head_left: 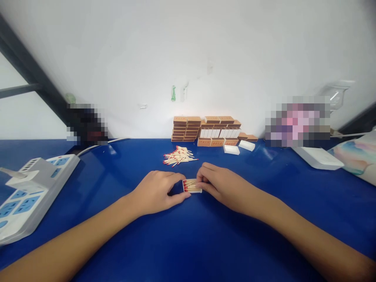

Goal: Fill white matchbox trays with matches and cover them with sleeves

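Note:
A small white matchbox tray [193, 185] filled with red-tipped matches lies on the blue table [188, 243] between my hands. My left hand [157, 192] curls round its left end, thumb and fingertips touching the tray. My right hand [221, 184] pinches its right end, fingers pressed on the matches. A loose pile of matches [179, 156] lies just beyond the tray. Farther back, against the wall, stand stacks of brown matchboxes [205, 131] with two white inner trays [238, 147] beside them.
A white power strip with blue sockets [26, 192] lies at the left edge, its cable running to the back. A flat white box [319, 158] and a colourful printed object [357, 156] sit at the right. A white wall rises behind the table.

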Tool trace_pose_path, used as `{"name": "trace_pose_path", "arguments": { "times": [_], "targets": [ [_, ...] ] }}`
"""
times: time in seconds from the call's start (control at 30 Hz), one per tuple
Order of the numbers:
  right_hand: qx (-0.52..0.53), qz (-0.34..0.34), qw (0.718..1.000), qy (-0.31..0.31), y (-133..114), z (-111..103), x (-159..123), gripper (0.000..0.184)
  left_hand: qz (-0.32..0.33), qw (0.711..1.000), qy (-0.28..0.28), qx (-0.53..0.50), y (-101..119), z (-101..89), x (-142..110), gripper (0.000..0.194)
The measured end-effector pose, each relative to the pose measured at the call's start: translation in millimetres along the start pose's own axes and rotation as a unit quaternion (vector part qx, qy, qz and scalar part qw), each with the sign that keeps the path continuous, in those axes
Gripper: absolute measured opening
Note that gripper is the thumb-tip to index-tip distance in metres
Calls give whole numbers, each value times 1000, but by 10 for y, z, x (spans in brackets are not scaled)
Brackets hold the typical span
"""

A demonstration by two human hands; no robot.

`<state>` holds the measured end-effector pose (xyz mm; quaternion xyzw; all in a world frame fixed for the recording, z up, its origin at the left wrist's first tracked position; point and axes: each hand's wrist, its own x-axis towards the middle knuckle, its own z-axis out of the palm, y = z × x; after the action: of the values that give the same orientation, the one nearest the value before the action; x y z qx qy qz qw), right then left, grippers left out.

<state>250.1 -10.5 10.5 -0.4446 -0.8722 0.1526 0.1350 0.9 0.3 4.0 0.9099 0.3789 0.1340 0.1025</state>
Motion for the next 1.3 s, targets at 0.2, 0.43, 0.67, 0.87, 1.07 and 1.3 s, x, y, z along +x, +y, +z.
{"name": "trace_pose_path", "arguments": {
  "times": [0.2,0.43,0.67,0.87,1.07,1.3],
  "targets": [
    [-6,17,1000,0,-8,-14,-9,14,-3,1000,-1,-1,3,8,-3,36],
    [19,3,1000,7,-47,9,19,12,3,1000,9,-4,-4,12,5,35],
    [44,-21,999,18,-32,46,16,13,12,1000,10,2,7,18,0,33],
    [45,-20,999,18,-36,67,14,13,19,1000,13,4,-4,25,-11,32],
    [36,-11,999,13,-50,28,18,16,14,1000,8,0,4,20,-3,33],
    [70,-25,997,3,11,57,16,14,15,1000,6,5,1,27,-4,33]
  ]
}}
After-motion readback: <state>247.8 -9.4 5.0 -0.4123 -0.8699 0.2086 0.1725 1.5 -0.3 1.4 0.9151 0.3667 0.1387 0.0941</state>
